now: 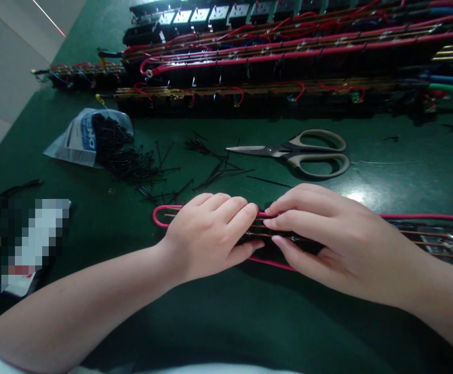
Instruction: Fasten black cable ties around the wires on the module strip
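Observation:
A long dark socket strip (444, 241) with thin copper bars lies across the green table, and a red cable (424, 216) runs along it and bends into a loop at its left end. My left hand (210, 228) is closed over the strip near that loop, its fingers across the top and the thumb at the near side. Close beside it, my right hand (343, 244) has its fingertips on the strip, with the index finger at the red cable and the thumb below. Whatever small part may be between these fingertips is hidden.
Scissors (284, 150) lie beyond my hands. Left of them, black cable ties (133, 163) spill from a plastic bag (82, 137); several more lie loose. Finished-looking socket strips (249, 59) with red wires fill the back. A blurred-out white object (35, 244) sits at left.

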A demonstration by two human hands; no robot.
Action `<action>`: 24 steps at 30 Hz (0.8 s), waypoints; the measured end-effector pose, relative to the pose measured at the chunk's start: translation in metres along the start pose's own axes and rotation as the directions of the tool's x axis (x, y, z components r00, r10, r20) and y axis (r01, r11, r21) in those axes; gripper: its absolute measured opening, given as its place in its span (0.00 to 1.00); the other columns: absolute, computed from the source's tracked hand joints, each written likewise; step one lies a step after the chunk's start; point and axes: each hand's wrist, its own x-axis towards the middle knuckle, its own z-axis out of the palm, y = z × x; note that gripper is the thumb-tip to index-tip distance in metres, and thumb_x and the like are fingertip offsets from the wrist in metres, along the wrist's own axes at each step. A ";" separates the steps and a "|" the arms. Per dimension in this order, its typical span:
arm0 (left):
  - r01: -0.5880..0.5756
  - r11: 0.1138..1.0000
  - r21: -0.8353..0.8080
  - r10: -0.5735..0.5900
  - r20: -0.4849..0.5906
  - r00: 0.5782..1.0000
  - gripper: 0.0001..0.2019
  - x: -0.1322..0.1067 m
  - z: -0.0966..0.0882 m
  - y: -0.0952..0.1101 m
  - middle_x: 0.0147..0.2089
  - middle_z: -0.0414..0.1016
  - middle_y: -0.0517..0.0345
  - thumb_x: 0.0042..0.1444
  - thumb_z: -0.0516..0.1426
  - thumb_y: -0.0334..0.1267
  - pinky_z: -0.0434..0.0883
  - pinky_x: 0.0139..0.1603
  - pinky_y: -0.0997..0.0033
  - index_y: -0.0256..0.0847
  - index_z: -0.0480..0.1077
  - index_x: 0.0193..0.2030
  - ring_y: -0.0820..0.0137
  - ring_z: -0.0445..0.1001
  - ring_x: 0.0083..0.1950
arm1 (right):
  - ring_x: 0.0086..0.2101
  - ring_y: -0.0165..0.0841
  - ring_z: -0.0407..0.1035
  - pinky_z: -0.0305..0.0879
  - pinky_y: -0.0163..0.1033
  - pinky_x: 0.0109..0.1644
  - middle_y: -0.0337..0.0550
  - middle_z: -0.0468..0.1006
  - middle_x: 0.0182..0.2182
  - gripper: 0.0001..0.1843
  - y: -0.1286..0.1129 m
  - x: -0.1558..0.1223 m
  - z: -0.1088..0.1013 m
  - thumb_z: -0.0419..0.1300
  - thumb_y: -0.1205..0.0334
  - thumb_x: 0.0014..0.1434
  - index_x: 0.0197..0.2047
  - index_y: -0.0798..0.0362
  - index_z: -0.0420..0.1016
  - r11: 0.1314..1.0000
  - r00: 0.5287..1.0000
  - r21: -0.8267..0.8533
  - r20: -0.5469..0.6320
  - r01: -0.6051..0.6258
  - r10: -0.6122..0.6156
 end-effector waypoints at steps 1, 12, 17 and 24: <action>0.000 1.000 0.001 0.000 -0.002 1.000 0.17 0.000 0.000 0.000 0.49 0.83 0.52 0.74 0.54 0.48 0.72 0.41 0.60 0.36 0.72 0.53 0.61 0.81 0.45 | 0.40 0.37 0.73 0.73 0.42 0.39 0.49 0.81 0.41 0.07 0.000 0.000 0.000 0.58 0.68 0.72 0.43 0.54 0.78 1.000 1.000 -0.004 0.005 0.000 0.000; 0.004 1.000 0.012 -0.004 0.002 1.000 0.16 0.000 0.000 0.001 0.50 0.83 0.52 0.74 0.54 0.48 0.72 0.42 0.61 0.36 0.72 0.53 0.61 0.82 0.46 | 0.40 0.37 0.73 0.71 0.43 0.40 0.49 0.81 0.42 0.08 0.003 -0.003 0.002 0.58 0.66 0.74 0.43 0.53 0.79 0.998 1.000 -0.065 0.005 0.021 -0.021; -0.003 1.000 0.006 0.003 -0.003 1.000 0.16 0.000 0.001 0.000 0.50 0.84 0.51 0.74 0.54 0.48 0.72 0.42 0.61 0.36 0.72 0.53 0.60 0.82 0.46 | 0.38 0.39 0.76 0.74 0.44 0.39 0.48 0.83 0.40 0.09 0.000 0.000 -0.001 0.59 0.65 0.73 0.39 0.51 0.78 0.997 1.000 -0.081 -0.005 0.015 -0.015; 0.000 1.000 -0.001 0.000 -0.005 1.000 0.16 0.000 0.001 0.000 0.50 0.84 0.50 0.74 0.53 0.47 0.73 0.43 0.61 0.35 0.73 0.53 0.60 0.81 0.47 | 0.39 0.39 0.77 0.75 0.44 0.39 0.48 0.83 0.41 0.08 0.000 0.000 -0.001 0.58 0.66 0.73 0.43 0.50 0.79 0.999 1.000 -0.041 -0.018 0.010 -0.011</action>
